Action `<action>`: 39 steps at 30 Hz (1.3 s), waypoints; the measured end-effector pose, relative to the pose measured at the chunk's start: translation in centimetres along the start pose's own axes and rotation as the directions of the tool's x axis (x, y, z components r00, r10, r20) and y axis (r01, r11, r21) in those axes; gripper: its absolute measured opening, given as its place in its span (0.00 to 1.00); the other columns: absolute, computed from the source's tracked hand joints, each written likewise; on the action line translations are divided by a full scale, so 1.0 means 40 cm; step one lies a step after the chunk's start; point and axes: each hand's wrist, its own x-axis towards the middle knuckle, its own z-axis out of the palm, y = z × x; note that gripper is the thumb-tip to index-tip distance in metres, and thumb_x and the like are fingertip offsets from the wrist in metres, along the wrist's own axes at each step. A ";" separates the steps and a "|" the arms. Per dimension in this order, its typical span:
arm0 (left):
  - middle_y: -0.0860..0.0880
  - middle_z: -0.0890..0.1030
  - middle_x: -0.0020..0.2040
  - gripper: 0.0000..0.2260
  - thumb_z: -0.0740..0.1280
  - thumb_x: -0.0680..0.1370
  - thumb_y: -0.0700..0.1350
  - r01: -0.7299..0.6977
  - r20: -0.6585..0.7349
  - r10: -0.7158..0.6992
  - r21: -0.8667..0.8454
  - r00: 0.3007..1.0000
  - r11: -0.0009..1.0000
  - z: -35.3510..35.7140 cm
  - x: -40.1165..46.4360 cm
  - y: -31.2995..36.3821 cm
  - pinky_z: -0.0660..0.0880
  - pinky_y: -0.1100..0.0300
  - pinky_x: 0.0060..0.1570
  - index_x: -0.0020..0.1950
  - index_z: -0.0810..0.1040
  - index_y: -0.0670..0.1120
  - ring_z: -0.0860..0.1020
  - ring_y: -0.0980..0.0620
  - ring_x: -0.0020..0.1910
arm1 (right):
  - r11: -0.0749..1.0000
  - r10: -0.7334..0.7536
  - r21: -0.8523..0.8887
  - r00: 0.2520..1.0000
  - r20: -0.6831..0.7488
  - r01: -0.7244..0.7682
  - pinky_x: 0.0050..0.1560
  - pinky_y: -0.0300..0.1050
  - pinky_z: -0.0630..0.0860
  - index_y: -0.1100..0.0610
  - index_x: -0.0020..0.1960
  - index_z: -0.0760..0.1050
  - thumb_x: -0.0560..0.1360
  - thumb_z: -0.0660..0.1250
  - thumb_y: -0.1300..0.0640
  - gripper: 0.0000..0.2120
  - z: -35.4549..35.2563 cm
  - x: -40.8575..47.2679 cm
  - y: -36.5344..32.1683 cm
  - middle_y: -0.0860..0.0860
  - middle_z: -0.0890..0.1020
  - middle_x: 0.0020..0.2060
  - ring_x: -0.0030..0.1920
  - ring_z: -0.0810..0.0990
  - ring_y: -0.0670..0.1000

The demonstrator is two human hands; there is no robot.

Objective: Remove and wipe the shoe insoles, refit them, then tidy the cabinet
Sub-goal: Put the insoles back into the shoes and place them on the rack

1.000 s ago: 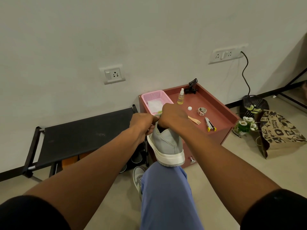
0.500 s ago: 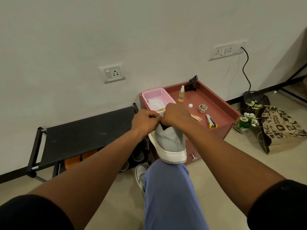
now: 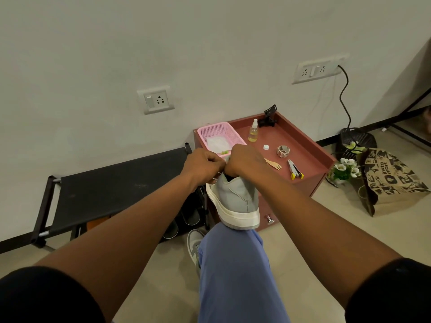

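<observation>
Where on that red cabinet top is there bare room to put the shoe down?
On the cabinet top, the bare strip runs along the right rim, beyond the tape roll and stapler. Crowded: pink basket, spray bottle, wooden fork.

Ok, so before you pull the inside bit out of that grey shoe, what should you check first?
1. Grey shoe steady: ok, its heel rests on the raised knee.
2. Both hands at the shoe's opening: ok, the left hand and right hand grip its top.
3. Insole actually gripped: cannot tell, the hands hide the opening.
4. Laces loose enough: cannot tell, only a bit of white lace shows by the left hand.
5. Somewhere to put the insole: ok, bare patches show on the red cabinet top.
6. Something to wipe with: ok, the spray bottle stands on the cabinet and something white lies in the pink basket.
</observation>
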 end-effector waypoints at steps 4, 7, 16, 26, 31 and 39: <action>0.50 0.87 0.40 0.04 0.76 0.76 0.47 0.013 -0.088 -0.005 0.088 0.996 0.996 0.013 0.016 0.010 0.86 0.48 0.47 0.42 0.88 0.48 0.87 0.48 0.38 | 0.998 -0.018 -0.053 0.999 0.050 0.020 0.39 0.45 0.71 0.55 0.39 0.68 0.69 0.75 0.53 0.16 -0.002 0.002 -0.005 0.52 0.73 0.36 0.42 0.77 0.55; 0.53 0.88 0.47 0.05 0.74 0.78 0.48 -0.031 -0.135 0.047 0.118 0.990 0.993 0.025 0.022 -0.001 0.84 0.47 0.53 0.51 0.89 0.53 0.86 0.49 0.44 | 0.996 -0.037 -0.083 0.993 0.109 0.046 0.39 0.44 0.71 0.55 0.42 0.68 0.70 0.74 0.53 0.15 0.000 0.004 -0.013 0.51 0.73 0.36 0.42 0.76 0.54; 0.56 0.87 0.47 0.06 0.73 0.79 0.53 0.017 -0.230 -0.030 -0.056 0.973 0.998 0.055 0.012 -0.036 0.84 0.47 0.51 0.51 0.89 0.54 0.85 0.51 0.47 | 0.980 -0.077 -0.156 0.955 0.285 0.126 0.58 0.48 0.74 0.53 0.38 0.64 0.79 0.67 0.58 0.14 -0.012 0.008 -0.029 0.56 0.75 0.50 0.50 0.74 0.55; 0.55 0.87 0.43 0.07 0.71 0.75 0.52 0.011 -0.082 -0.016 -0.057 0.997 0.998 0.022 -0.018 0.003 0.84 0.46 0.52 0.45 0.88 0.53 0.85 0.50 0.47 | 0.997 -0.070 -0.029 0.983 0.170 0.076 0.37 0.42 0.70 0.59 0.45 0.73 0.75 0.71 0.58 0.08 -0.021 -0.002 -0.014 0.54 0.75 0.38 0.38 0.74 0.52; 0.49 0.87 0.40 0.10 0.74 0.77 0.51 0.035 -0.045 -0.033 0.045 0.998 0.998 0.004 -0.048 -0.004 0.85 0.45 0.46 0.41 0.88 0.48 0.86 0.48 0.42 | 0.980 0.004 0.197 0.983 -0.186 0.034 0.42 0.46 0.81 0.60 0.43 0.83 0.69 0.73 0.61 0.04 -0.039 -0.031 0.048 0.56 0.85 0.39 0.42 0.84 0.56; 0.48 0.85 0.35 0.13 0.76 0.75 0.56 0.004 -0.024 0.003 0.275 1.000 0.961 0.007 -0.119 0.061 0.86 0.53 0.42 0.42 0.86 0.45 0.85 0.50 0.34 | 0.947 0.167 0.238 0.965 0.202 -0.214 0.51 0.58 0.85 0.69 0.39 0.65 0.76 0.72 0.58 0.19 -0.109 -0.136 0.078 0.63 0.86 0.46 0.45 0.88 0.62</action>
